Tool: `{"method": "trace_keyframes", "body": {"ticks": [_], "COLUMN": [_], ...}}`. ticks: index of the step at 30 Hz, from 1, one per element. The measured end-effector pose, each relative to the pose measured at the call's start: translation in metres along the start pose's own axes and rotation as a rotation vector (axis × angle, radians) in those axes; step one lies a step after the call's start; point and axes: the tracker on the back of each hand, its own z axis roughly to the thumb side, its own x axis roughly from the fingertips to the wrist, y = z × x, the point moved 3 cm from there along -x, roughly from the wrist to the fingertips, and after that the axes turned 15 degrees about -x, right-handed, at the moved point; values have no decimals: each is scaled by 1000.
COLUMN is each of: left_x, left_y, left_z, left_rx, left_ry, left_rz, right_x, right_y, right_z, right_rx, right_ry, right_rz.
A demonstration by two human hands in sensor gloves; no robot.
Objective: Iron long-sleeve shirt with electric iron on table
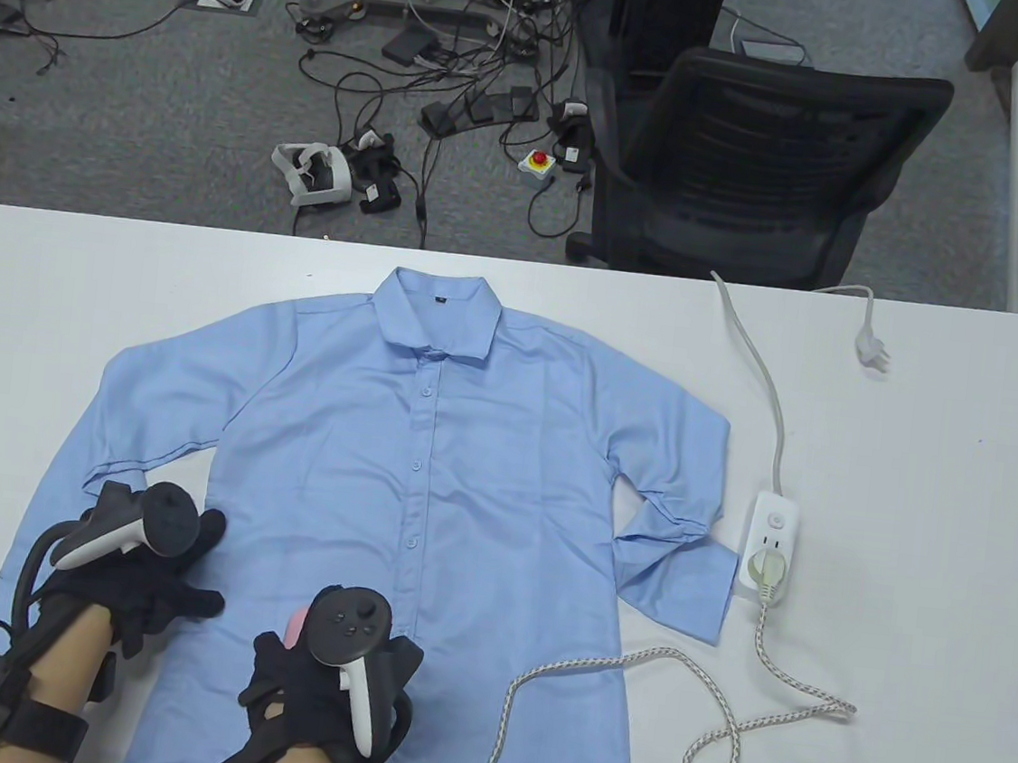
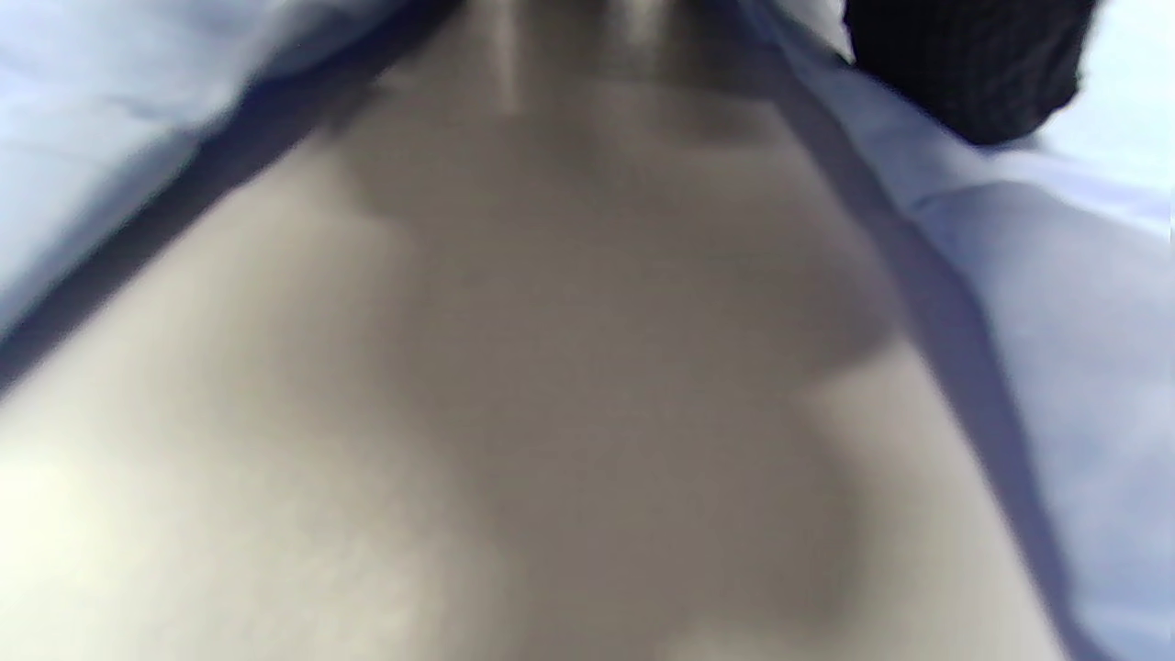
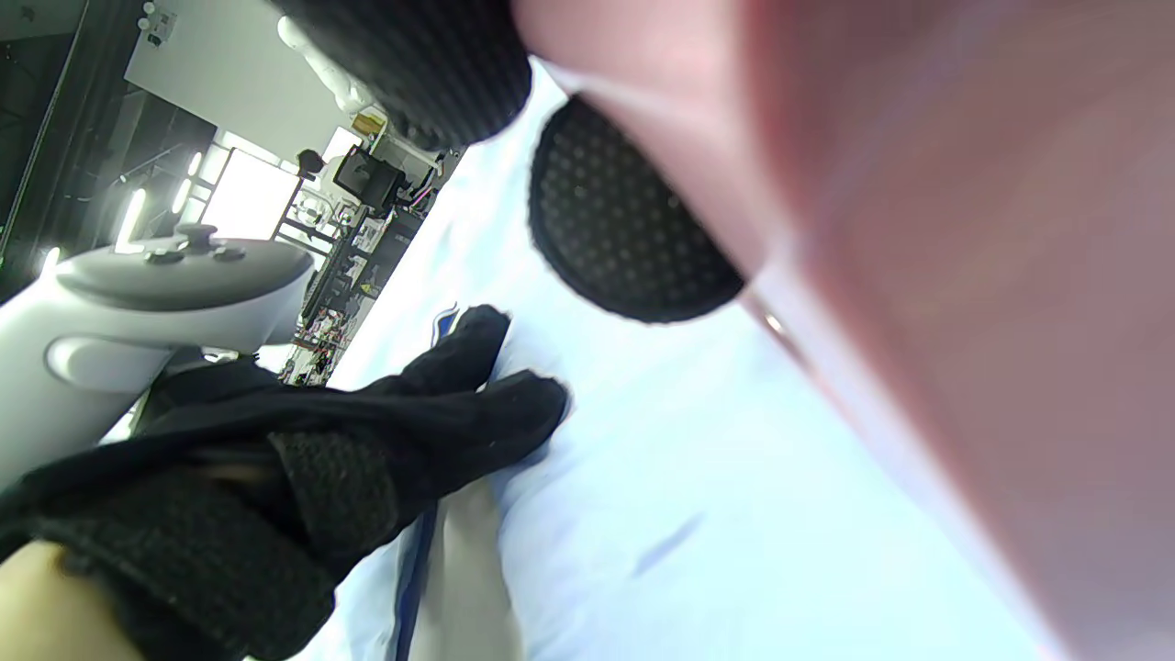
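A light blue long-sleeve shirt (image 1: 429, 446) lies flat and buttoned on the white table (image 1: 911, 533), collar at the far side. My right hand (image 1: 325, 662) grips a pink iron (image 1: 296, 630) over the shirt's lower front, and the iron is mostly hidden under the hand and tracker. In the right wrist view the iron's pink body (image 3: 964, 275) fills the right side, with my gloved fingers (image 3: 624, 229) curled on it. My left hand (image 1: 169, 587) lies with straight fingers on the shirt's left edge near the sleeve; the right wrist view shows this left hand (image 3: 441, 413) flat on the cloth.
A braided cord (image 1: 625, 662) loops from the iron across the table to a white power strip (image 1: 769, 541) right of the shirt. The strip's own plug (image 1: 871, 349) lies loose near the far edge. A black office chair (image 1: 750, 161) stands behind the table.
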Motion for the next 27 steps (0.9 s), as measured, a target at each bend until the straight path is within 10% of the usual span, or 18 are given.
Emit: {"method": "trace_keyframes", "body": {"ticks": [20, 27], "left_x": [-1, 26], "left_y": [1, -30], "left_z": [-1, 5], "left_rx": [28, 55], "left_ry": [25, 65], "left_rz": [2, 261], "right_x": [-4, -21], "right_y": [34, 43], "right_z": [-15, -11], "right_rx": [33, 91], "right_ry": [-60, -219], "right_rz": [-74, -61]}}
